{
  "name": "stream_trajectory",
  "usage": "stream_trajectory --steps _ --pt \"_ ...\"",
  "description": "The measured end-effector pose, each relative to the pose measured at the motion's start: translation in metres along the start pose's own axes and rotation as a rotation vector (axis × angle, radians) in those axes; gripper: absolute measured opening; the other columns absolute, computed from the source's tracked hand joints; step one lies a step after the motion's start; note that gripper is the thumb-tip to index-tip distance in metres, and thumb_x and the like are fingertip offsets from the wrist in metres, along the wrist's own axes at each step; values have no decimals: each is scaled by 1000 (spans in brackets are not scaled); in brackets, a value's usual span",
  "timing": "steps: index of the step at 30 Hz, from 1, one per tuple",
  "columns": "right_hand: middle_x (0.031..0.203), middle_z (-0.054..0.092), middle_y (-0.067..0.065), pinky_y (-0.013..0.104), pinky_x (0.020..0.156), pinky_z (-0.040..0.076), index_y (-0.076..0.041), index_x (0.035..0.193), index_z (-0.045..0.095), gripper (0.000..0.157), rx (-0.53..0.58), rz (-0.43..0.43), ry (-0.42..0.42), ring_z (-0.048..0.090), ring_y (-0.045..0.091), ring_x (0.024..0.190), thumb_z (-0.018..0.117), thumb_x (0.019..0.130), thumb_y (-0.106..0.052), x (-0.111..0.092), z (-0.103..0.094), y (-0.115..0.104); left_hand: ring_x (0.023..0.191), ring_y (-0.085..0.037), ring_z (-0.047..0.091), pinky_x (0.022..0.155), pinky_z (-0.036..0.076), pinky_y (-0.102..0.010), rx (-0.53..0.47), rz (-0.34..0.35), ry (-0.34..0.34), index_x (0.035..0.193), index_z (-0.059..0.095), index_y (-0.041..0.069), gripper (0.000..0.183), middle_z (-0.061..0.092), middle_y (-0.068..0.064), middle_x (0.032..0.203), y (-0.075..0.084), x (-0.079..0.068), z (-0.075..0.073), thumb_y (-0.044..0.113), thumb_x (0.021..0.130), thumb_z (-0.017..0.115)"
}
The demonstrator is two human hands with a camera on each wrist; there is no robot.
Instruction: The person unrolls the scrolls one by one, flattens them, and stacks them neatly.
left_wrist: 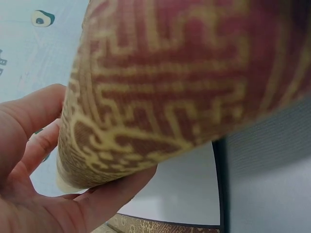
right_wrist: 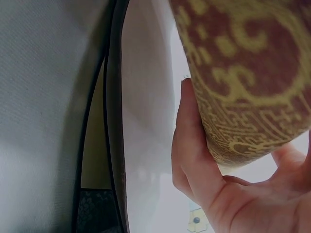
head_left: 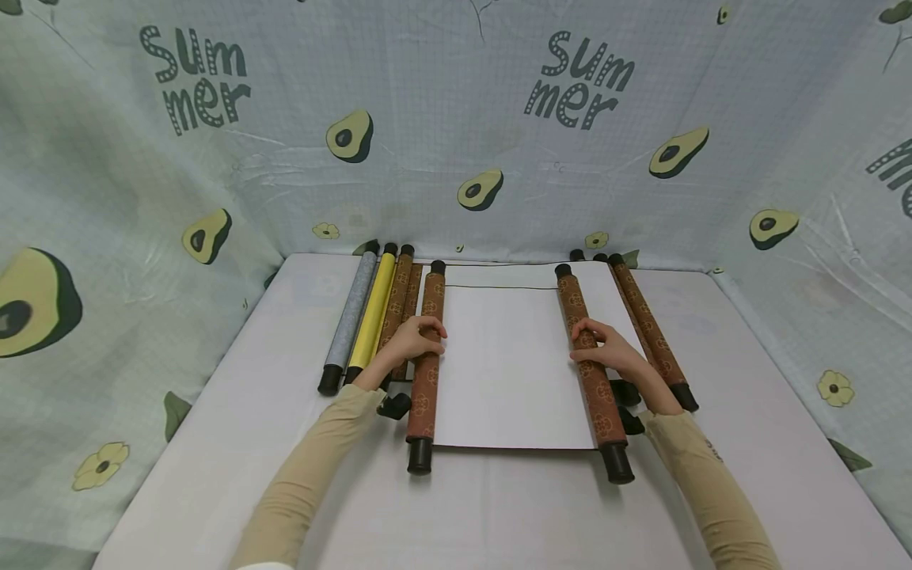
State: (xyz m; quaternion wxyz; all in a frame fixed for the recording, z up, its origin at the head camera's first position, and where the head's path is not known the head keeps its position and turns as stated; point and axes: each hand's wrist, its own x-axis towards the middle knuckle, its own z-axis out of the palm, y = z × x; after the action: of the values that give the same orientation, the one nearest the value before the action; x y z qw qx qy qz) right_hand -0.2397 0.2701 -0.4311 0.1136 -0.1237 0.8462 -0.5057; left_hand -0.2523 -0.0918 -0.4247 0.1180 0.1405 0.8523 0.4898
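A brown patterned scroll with black end knobs lies partly unrolled, its white sheet [head_left: 513,372] stretched between two rolled ends. My left hand [head_left: 413,339] holds the left roll [head_left: 423,404] near its middle, thumb and fingers curved round it. On the other side, my right hand [head_left: 609,348] grips the right roll [head_left: 602,404] in the same way. The left wrist view shows the left roll [left_wrist: 160,87] resting between thumb and fingers. In the right wrist view, fingers and palm wrap the underside of the right roll [right_wrist: 252,82].
Left of the scroll lie a grey roll [head_left: 351,317], a yellow roll [head_left: 374,313] and a brown roll [head_left: 395,305]. Another brown roll [head_left: 651,328] lies to the right. A second white sheet [head_left: 499,275] shows behind the held one. Avocado-printed cloth [head_left: 427,79] walls the table's back and sides.
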Motion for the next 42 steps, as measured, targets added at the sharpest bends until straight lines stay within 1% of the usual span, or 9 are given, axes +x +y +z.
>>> stream_trajectory --steps 6,11,14,22,27,29,35,39,42 --pt "115 41 20 33 62 39 4 103 47 33 -9 -5 8 38 30 91 65 79 -7 -3 -2 -1 88 -25 47 61 38 -25 4 -24 4 94 61 -3 19 55 -17 103 -1 1 -1 2 76 64" --pt "113 41 19 33 62 43 -1 101 47 29 10 39 33 40 29 89 64 79 -9 -4 -5 1 83 -23 46 58 38 -24 11 -28 11 96 61 -3 20 56 -17 103 -3 1 -2 3 77 63" --pt "111 41 18 33 62 45 -2 100 46 28 16 56 42 41 29 88 63 79 -9 -5 -6 3 85 -23 46 59 37 -24 23 -25 24 96 61 -3 19 56 -17 105 -3 0 -3 3 78 61" --pt "117 41 19 33 62 43 2 104 47 30 -12 13 46 40 28 87 62 80 -8 -9 -9 6 89 -25 46 60 37 -24 27 -29 15 97 61 -4 18 56 -18 109 -3 -3 -6 5 81 58" --pt "114 44 19 32 66 37 3 104 49 26 -51 -29 65 37 27 88 59 81 -5 -11 -12 9 82 -21 46 58 36 -23 37 -19 11 96 62 -3 17 57 -17 107 -4 -3 -7 6 82 57" --pt "111 45 19 31 67 35 4 105 49 26 -56 -33 65 37 26 88 58 82 -5 -12 -12 10 75 -20 45 57 36 -23 38 -13 7 96 62 -4 17 58 -18 106 -5 -3 -8 6 83 55" --pt "111 44 18 28 63 35 5 108 48 27 -41 8 46 36 25 85 55 84 -7 -15 -13 11 60 -13 41 53 34 -22 37 -23 -3 99 62 -5 20 57 -20 109 -5 -4 -8 7 84 54" --pt "112 44 19 30 63 35 4 107 48 27 -48 38 48 35 26 86 54 85 -8 -15 -13 11 58 -11 41 51 34 -22 26 -34 3 99 63 -5 21 57 -21 108 -5 -4 -8 7 83 55" --pt "112 45 18 31 67 34 3 105 49 27 -72 44 55 36 27 91 58 83 -10 -15 -12 12 62 -12 42 52 35 -22 25 -32 16 97 64 -3 20 58 -19 106 -6 -3 -7 8 80 62"
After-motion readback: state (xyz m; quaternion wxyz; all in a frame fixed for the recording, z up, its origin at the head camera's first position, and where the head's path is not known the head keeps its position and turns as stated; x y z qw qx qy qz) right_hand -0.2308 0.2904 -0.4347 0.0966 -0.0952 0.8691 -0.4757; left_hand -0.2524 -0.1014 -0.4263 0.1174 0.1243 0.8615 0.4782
